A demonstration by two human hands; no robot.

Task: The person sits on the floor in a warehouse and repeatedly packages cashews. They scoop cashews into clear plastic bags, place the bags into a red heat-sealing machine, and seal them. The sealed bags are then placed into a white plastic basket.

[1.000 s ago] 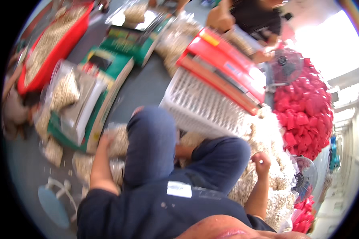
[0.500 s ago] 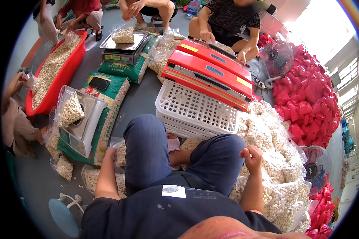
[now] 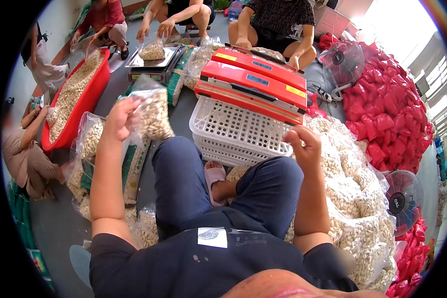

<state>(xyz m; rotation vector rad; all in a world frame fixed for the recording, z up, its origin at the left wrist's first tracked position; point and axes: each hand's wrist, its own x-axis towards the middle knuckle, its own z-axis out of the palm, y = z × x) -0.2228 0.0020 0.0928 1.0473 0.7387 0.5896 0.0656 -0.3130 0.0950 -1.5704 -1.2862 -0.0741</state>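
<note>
My left hand (image 3: pixel 125 116) grips the top of a clear bag (image 3: pixel 153 114) of small pale pieces, held up over my left knee. Below it, a weighing scale with another bag (image 3: pixel 91 139) is partly hidden by my arm. My right hand (image 3: pixel 304 144) is raised, empty, its fingers loosely bent and apart, beside a white perforated basket (image 3: pixel 233 124). On that basket lie red sealing machines (image 3: pixel 251 97). Many filled clear bags (image 3: pixel 350 203) are piled right of my right arm, and more (image 3: pixel 146 233) lie by my left hip.
Other people (image 3: pixel 35 159) squat around a red tub (image 3: pixel 100 87) of pale pieces and a second scale (image 3: pixel 150 74). A pile of red packets (image 3: pixel 382 114), two fans (image 3: pixel 400 198) and cables (image 3: pixel 318 94) are at the right. A blue round object (image 3: pixel 79 263) is lower left.
My left hand has risen from low by my left leg, lifting a filled bag. My right hand has moved up toward the basket, its fingers loosening.
</note>
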